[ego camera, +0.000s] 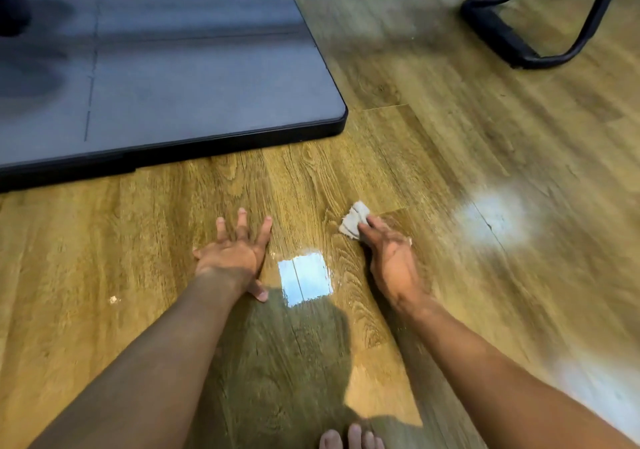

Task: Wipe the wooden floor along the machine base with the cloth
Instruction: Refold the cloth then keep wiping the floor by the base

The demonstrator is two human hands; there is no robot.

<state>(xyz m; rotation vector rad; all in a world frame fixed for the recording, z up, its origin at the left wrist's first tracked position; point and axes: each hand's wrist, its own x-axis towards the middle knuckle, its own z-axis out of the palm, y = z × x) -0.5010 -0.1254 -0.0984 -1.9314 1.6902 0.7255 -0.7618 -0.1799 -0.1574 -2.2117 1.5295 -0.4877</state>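
A flat grey machine base [194,78] with a black rim lies on the wooden floor [433,158] at the upper left. A small crumpled white cloth [354,219] is pressed to the floor in front of the base's near right corner, a short way off its edge. My right hand [391,258] grips the cloth under its fingertips. My left hand [235,254] rests flat on the floor to the left, fingers spread, holding nothing.
A black tubular chair leg [512,38] stands at the upper right. A dark object [12,5] sits on the base's far left. A white speck [113,299] lies on the floor at the left. My bare toes [349,438] show at the bottom edge.
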